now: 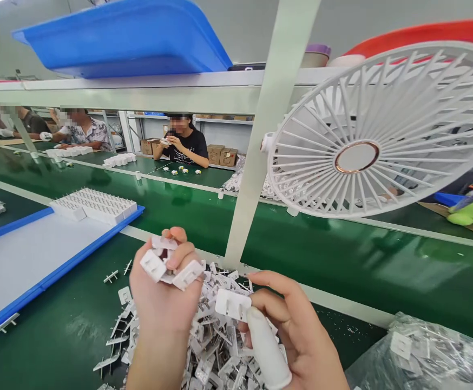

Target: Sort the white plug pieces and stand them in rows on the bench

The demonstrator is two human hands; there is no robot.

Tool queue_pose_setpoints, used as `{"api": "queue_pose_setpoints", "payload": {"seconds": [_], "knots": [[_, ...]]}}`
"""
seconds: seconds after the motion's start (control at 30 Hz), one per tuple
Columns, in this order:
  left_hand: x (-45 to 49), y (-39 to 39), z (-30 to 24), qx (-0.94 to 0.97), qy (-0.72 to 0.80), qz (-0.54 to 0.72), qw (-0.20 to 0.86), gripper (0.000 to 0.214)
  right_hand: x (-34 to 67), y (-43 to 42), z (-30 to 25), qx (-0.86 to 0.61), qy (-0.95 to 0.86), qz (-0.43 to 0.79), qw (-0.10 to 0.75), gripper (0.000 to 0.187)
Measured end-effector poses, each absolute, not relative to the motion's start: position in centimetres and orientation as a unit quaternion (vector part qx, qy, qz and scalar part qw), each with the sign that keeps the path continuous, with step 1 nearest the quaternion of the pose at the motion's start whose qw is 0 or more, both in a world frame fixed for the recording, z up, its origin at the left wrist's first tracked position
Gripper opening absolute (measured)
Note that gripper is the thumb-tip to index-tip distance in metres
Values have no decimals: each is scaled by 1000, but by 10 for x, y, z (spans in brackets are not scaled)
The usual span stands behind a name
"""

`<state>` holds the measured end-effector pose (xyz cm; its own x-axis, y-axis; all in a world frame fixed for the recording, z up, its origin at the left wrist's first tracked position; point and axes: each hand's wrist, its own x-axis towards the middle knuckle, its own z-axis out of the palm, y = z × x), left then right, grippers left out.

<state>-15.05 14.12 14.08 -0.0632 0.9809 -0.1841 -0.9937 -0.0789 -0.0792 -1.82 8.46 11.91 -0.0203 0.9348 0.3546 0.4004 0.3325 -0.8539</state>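
My left hand (159,309), palm up, has its fingers curled round several small white plug plates (154,265). In my right hand (305,330) one white two-pin plug plate (233,304) is pinched by the thumb and fingers, its metal pins pointing down. A white finger cover (268,349) sheathes that thumb. Under both hands spreads a loose pile of plug plates (216,341) on the green bench. A few stray plates lie left of the pile, among them a single plate (111,277) near the tray.
At left a blue-rimmed tray (25,260) carries rows of pin-up plates (98,206). A clear bag of plates (435,352) lies lower right. A white fan (356,157) and a post (256,179) stand ahead. A blue bin (123,40) sits overhead. Co-workers sit across the line.
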Motion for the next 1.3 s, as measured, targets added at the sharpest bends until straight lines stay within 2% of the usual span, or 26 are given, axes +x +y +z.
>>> {"api": "queue_pose_setpoints", "payload": {"seconds": [0.1, 0.2, 0.27, 0.33, 0.47, 0.63, 0.73, 1.03, 1.23, 1.3], "knots": [[-164, 145, 140, -79, 17, 760, 644, 18, -9, 98, 114, -539, -711, 277, 358, 23], [-167, 146, 140, -73, 14, 763, 642, 17, -8, 108, 103, -558, -769, 238, 203, 36], [-163, 145, 139, -72, 19, 754, 652, 18, -9, 111, 97, -567, -783, 204, 156, 49], [-156, 144, 138, -71, 24, 742, 666, 19, -10, 111, 95, -575, -782, 186, 150, 48], [-139, 144, 136, -77, 39, 715, 693, 21, -3, 109, 104, -594, -768, 162, 175, 32], [-123, 142, 136, -92, 74, 684, 720, 25, 5, 98, 119, -561, -724, 169, 364, 19], [-115, 139, 135, -89, 92, 665, 735, 27, -1, 91, 121, -538, -707, 165, 428, 15], [-90, 127, 133, -52, 139, 675, 722, 33, -14, 93, 116, -583, -627, 244, 455, 12], [-97, 128, 135, -83, 128, 675, 722, 30, -9, 95, 111, -494, -680, 263, 474, 3], [-103, 128, 138, -91, 122, 683, 714, 29, -8, 94, 111, -464, -689, 270, 487, 6]]}}
